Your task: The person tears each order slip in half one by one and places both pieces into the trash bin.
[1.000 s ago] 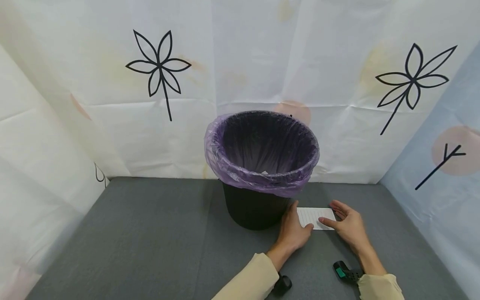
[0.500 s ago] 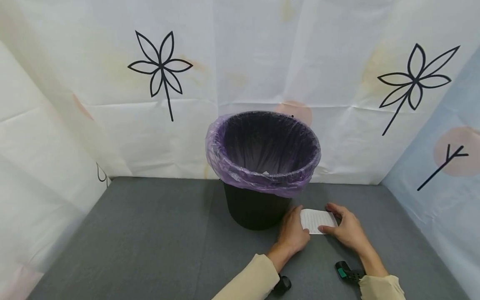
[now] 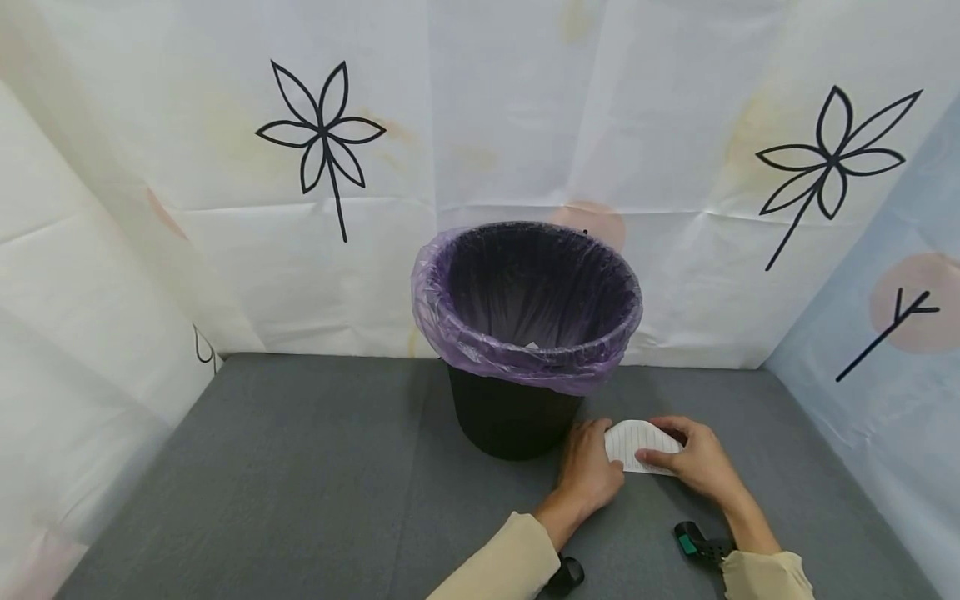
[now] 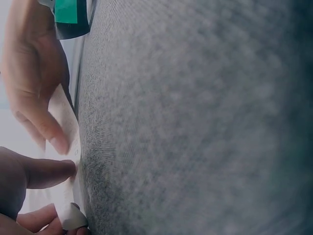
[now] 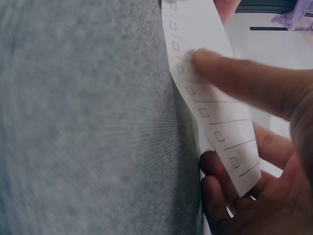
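Note:
A small white lined checklist sheet (image 3: 637,442) is held low over the grey table, right of the bin. My left hand (image 3: 588,462) grips its left end, thumb in front and fingers behind. At the right end my right hand (image 3: 701,462) holds it between thumb and curled fingers. The right wrist view shows a column of small boxes along one edge of the sheet (image 5: 215,105), which bends under my right thumb (image 5: 249,81). In the left wrist view, the sheet (image 4: 63,112) is seen nearly edge-on, close to the table surface.
A black bin (image 3: 510,417) with a purple plastic liner (image 3: 525,362) stands just left of my left hand. Inside it a small white scrap (image 3: 532,345) shows. White cloth walls (image 3: 375,292) with leaf drawings border the grey table (image 3: 300,483).
Both hands have drawn slightly nearer to me. The sheet, flat a second ago, now has its far corners bent over. My right hand's fingers have closed round its end.

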Tool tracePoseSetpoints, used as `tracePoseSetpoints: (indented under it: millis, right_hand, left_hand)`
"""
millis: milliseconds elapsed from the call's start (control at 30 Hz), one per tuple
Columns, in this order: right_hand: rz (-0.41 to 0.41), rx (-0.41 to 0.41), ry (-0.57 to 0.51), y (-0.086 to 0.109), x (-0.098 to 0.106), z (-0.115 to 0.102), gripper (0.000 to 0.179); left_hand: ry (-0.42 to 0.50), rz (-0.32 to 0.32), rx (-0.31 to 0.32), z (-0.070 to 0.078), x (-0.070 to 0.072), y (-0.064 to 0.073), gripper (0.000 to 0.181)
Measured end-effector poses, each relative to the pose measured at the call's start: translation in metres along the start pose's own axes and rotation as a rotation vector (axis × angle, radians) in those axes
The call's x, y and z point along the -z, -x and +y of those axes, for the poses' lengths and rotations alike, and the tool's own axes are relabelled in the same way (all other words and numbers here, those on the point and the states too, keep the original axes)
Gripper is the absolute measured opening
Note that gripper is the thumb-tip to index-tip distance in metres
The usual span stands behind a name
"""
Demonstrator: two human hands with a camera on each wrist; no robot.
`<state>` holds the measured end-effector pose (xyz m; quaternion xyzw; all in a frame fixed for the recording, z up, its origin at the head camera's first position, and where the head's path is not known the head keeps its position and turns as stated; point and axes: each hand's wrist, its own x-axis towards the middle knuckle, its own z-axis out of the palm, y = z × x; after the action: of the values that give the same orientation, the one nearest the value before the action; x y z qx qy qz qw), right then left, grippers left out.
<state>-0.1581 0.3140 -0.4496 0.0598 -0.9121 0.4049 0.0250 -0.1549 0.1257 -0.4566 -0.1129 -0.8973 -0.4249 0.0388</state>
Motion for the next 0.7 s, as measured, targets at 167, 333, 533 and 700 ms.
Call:
tracePoseSetpoints:
  millis: [167, 333, 533, 700]
  right_hand:
    - [-0.002, -0.063, -0.096, -0.0005, 0.0003, -0.0007, 0.037]
    - [0.008, -0.068, -0.125, 0.0001, 0.0011, -0.0028, 0.027]
    - [-0.015, -0.049, -0.148, 0.0018, 0.0041, -0.003, 0.022]
    - [-0.066, -0.023, -0.177, 0.0023, 0.0075, -0.0029, 0.018]
  left_hand:
    - [0.005, 0.0, 0.002, 0.0001, -0.0001, 0.0009, 0.049]
    - [0.021, -0.005, 0.008, 0.0005, 0.0, 0.0011, 0.047]
    - [0.065, 0.006, 0.023, 0.0018, -0.0002, 0.0022, 0.041]
    - [0.151, 0.033, 0.033, -0.0008, -0.001, 0.0034, 0.029]
